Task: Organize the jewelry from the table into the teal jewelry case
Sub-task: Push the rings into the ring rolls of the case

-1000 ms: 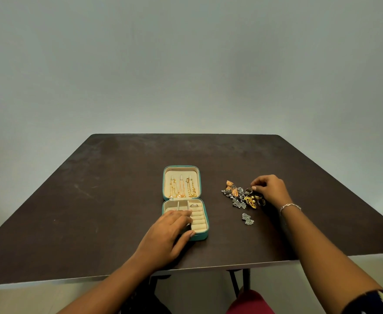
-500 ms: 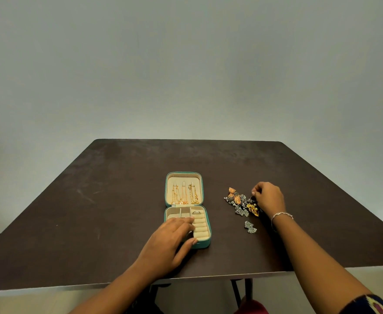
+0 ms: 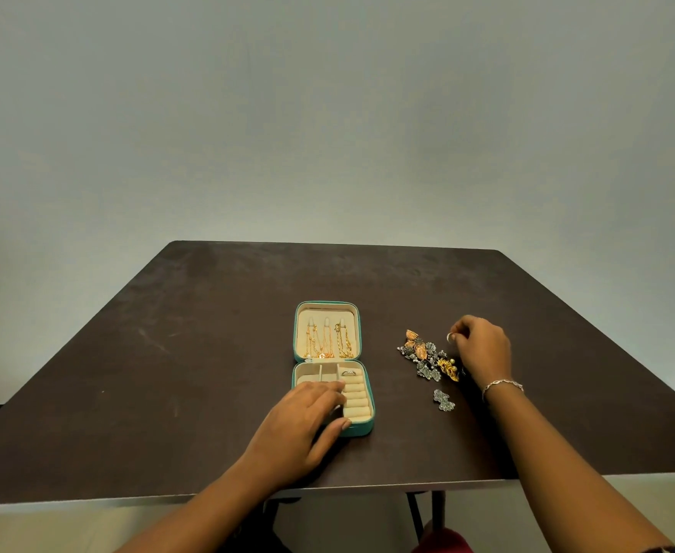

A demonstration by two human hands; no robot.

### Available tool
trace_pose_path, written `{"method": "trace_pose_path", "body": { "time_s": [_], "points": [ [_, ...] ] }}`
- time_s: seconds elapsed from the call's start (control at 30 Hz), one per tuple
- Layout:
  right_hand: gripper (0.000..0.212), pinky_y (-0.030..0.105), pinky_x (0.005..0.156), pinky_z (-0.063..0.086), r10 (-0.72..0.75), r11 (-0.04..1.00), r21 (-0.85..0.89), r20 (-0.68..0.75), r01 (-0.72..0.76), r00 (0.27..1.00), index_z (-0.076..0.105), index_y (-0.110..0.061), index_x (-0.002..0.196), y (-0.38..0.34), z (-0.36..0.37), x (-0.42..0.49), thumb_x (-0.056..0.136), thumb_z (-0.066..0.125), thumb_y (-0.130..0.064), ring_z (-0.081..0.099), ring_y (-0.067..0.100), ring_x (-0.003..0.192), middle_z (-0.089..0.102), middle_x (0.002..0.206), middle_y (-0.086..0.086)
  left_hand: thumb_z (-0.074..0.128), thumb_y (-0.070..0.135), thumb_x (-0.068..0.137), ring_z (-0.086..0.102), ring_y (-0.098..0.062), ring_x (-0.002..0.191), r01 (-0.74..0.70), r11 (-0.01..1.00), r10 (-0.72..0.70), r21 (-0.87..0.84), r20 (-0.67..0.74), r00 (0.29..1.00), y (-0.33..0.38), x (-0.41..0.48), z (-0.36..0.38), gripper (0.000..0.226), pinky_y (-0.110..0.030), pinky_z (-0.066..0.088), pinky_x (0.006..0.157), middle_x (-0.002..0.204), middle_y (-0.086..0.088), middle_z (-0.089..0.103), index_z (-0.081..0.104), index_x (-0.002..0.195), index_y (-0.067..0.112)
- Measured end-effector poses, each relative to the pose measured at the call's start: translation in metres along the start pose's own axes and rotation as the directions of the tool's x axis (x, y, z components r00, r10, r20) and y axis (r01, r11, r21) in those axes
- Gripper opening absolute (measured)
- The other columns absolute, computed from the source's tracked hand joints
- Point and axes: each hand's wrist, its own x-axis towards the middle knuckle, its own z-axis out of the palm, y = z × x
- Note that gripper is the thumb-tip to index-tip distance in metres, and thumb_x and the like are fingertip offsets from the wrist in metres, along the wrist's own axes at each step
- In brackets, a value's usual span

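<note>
Just below the middle of the frame the teal jewelry case (image 3: 359,429) lies open on the dark desk (image 3: 168,373). Gold chains (image 3: 326,345) hang in its lid and a ring (image 3: 348,373) sits in the tray. The left hand (image 3: 300,427) covers the tray's lower left, its fingers (image 3: 328,393) flat and loosely together, the thumb at the near rim. To the right, the heap of jewelry (image 3: 427,359) lies between the case and the right hand (image 3: 483,349), whose fingers (image 3: 460,333) pinch a small ring (image 3: 450,337) above the heap's far edge. A silver piece (image 3: 443,400) lies apart, lower. A bracelet (image 3: 502,385) circles the right wrist.
</note>
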Motion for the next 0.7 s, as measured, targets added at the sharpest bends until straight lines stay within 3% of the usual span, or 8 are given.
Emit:
{"method": "trace_pose_path", "body": {
  "time_s": [0.2,0.37,0.53,0.7],
  "points": [
    [0.011,0.026,0.063,0.049,-0.237,0.913,0.321,-0.079,0.25,0.968,0.069,-0.018,0.073,-0.066,-0.008,-0.056,0.077,0.067,-0.008,0.062,0.01,0.069,0.068,0.071,-0.006,0.04,0.043,0.092,0.058,-0.003,0.101,-0.012,1.0,0.012,0.004,0.018,1.0,0.001,0.001,-0.001,0.028,-0.011,0.04,0.086,0.111,0.008,0.065,0.057,0.104,0.025],
    [0.007,0.027,0.059,0.053,-0.454,0.801,0.372,-0.133,0.469,0.881,0.067,-0.012,0.076,-0.089,0.024,-0.118,0.075,0.067,-0.005,0.062,0.01,0.066,0.069,0.074,-0.002,0.031,0.05,0.094,0.057,-0.009,0.102,0.038,0.995,-0.035,-0.096,0.032,0.999,0.003,0.001,-0.003,0.046,-0.014,0.038,0.088,0.111,0.002,0.064,0.058,0.111,0.017],
    [0.009,0.013,0.062,0.046,-0.443,0.748,0.452,-0.204,0.486,0.873,0.065,-0.012,0.076,-0.086,0.039,-0.138,0.072,0.062,-0.004,0.057,0.007,0.071,0.066,0.073,-0.003,0.038,0.032,0.094,0.057,-0.012,0.095,0.039,0.99,-0.038,-0.137,0.007,0.999,0.005,0.002,-0.006,0.036,-0.019,0.042,0.085,0.104,-0.004,0.067,0.062,0.107,0.009],
    [0.007,0.017,0.065,0.049,-0.498,0.728,0.451,-0.17,0.517,0.85,0.066,-0.011,0.078,-0.082,0.039,-0.144,0.073,0.061,-0.009,0.059,0.006,0.075,0.067,0.077,-0.003,0.039,0.026,0.093,0.06,-0.015,0.092,0.07,0.984,-0.075,-0.161,-0.026,0.997,0.005,0.002,-0.005,0.034,-0.024,0.044,0.082,0.101,-0.007,0.069,0.063,0.106,0.006]
  ]
}}
